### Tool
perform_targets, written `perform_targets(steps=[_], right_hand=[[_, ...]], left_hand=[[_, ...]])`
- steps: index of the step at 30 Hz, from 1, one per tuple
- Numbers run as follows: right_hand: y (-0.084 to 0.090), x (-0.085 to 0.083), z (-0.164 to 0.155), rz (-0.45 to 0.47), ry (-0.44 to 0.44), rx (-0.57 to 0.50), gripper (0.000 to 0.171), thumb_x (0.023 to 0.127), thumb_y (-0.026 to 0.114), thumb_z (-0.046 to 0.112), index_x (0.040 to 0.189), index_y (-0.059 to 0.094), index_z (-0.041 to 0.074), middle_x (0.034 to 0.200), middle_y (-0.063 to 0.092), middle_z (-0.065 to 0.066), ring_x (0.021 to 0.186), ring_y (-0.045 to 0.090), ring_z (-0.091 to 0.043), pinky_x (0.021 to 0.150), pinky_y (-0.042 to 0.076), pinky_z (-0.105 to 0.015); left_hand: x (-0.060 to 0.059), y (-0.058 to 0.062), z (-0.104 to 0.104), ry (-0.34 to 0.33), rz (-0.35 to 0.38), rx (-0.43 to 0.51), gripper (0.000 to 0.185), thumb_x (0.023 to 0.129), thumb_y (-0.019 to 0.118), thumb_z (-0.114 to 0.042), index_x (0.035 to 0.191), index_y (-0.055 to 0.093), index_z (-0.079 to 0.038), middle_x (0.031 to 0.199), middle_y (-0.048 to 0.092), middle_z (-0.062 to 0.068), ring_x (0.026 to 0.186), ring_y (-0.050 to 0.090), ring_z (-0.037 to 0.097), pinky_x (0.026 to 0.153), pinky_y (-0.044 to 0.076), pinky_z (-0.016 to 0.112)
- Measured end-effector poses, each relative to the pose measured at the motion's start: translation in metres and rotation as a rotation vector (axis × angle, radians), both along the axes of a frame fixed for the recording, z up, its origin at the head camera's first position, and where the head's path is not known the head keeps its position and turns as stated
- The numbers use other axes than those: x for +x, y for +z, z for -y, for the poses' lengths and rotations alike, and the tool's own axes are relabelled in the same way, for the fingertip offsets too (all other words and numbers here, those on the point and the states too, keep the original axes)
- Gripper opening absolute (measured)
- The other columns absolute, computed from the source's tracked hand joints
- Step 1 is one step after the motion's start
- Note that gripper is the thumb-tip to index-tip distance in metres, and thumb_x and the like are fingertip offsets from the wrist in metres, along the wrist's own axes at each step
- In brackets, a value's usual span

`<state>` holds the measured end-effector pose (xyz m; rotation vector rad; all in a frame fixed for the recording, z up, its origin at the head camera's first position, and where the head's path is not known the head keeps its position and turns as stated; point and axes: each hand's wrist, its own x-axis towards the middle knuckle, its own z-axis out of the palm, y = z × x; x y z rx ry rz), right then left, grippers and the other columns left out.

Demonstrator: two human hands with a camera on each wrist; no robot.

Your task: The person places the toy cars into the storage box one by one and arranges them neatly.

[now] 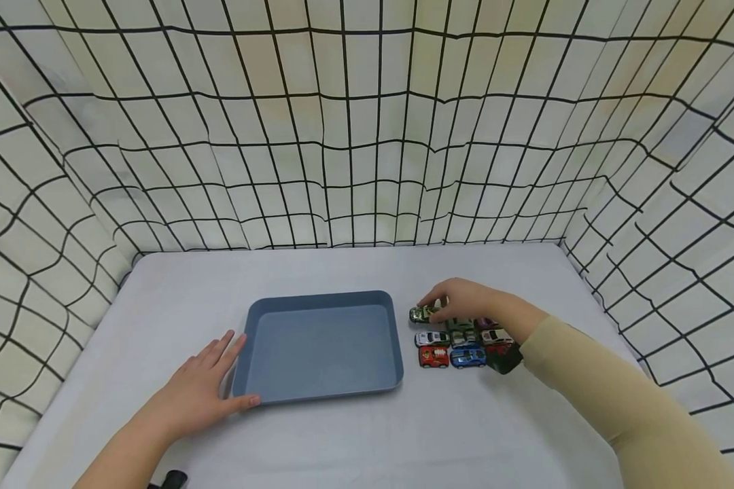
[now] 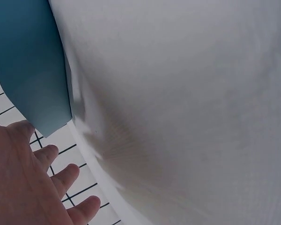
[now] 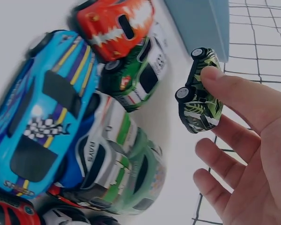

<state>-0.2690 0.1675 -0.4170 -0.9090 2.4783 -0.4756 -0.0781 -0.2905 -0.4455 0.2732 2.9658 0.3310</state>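
Head view: your left hand [image 1: 203, 384] lies flat w/ fingers straight against the near-left corner of the blue tray [image 1: 321, 394], thumb on its front wall, prob. to keep it from sliding on the worktop [image 1: 342, 441]. Your right hand [image 1: 465, 299] reaches past the cluster of toy cars [image 1: 461, 343] just right of the tray, fingertips closed on the green camo car [image 1: 422, 314] at the far-left edge.

Left wrist view: fingers [image 2: 51, 154] straight, holding nothing; tray corner [image 2: 33, 70] beside them.

Right wrist view: thumb [image 3: 234, 91] and a finger pinch the camo car [image 3: 200, 93], apart from the packed cars [image 3: 107, 122], so there's room to grip.
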Motion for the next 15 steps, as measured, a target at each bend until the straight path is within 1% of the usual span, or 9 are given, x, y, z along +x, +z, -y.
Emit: perform_targets(steps=[4,6,7,11,13,15], right_hand=[[0.004,-0.001,-0.002,0.042,-0.036,-0.051,0.038,0.089,0.075,0.029,0.126,0.071,0.022,0.121,0.066,0.004,0.104,0.059,-0.02,0.085,0.051,-0.037],[0.005,-0.002,-0.001,0.058,-0.051,-0.064,0.038,0.088,0.076,0.03,0.126,0.071,0.023,0.124,0.066,0.003,0.11,0.059,-0.021,0.087,0.051,-0.037],[0.005,-0.002,-0.001,0.066,-0.055,-0.068,0.038,0.088,0.076,0.029,0.126,0.071,0.023,0.125,0.066,0.003,0.11,0.058,-0.022,0.087,0.051,-0.037],[0.008,-0.002,0.003,0.095,-0.073,-0.07,0.038,0.088,0.076,0.03,0.126,0.071,0.024,0.126,0.065,0.002,0.101,0.059,-0.017,0.08,0.05,-0.034],[0.011,-0.001,0.007,0.108,-0.084,-0.076,0.038,0.088,0.077,0.029,0.126,0.071,0.024,0.126,0.066,0.001,0.095,0.058,-0.016,0.077,0.049,-0.033],[0.014,0.0,0.011,0.116,-0.09,-0.082,0.038,0.087,0.077,0.029,0.125,0.071,0.023,0.124,0.066,0.001,0.094,0.057,-0.015,0.078,0.049,-0.033]], left_hand=[[-0.001,-0.001,0.0,-0.002,-0.006,0.016,0.118,0.074,0.06,-0.081,0.156,0.027,-0.004,0.158,0.024,0.026,0.14,0.027,0.051,0.107,0.025,0.071],[-0.001,-0.002,0.0,-0.002,-0.014,0.026,0.117,0.074,0.062,-0.08,0.156,0.027,-0.004,0.158,0.025,0.027,0.14,0.027,0.051,0.107,0.025,0.071],[-0.002,-0.002,0.001,-0.001,-0.016,0.031,0.117,0.074,0.063,-0.079,0.156,0.027,-0.004,0.158,0.025,0.026,0.14,0.027,0.051,0.107,0.025,0.071],[-0.001,-0.003,0.001,-0.006,-0.035,0.042,0.115,0.074,0.065,-0.077,0.155,0.029,-0.003,0.157,0.027,0.028,0.139,0.029,0.052,0.106,0.026,0.071],[-0.001,-0.003,0.001,-0.01,-0.032,0.04,0.115,0.075,0.065,-0.076,0.155,0.028,-0.003,0.157,0.027,0.028,0.139,0.029,0.052,0.105,0.027,0.071],[-0.001,-0.002,0.001,-0.012,-0.022,0.035,0.116,0.075,0.064,-0.077,0.155,0.027,-0.002,0.157,0.026,0.028,0.139,0.028,0.052,0.105,0.027,0.071]])
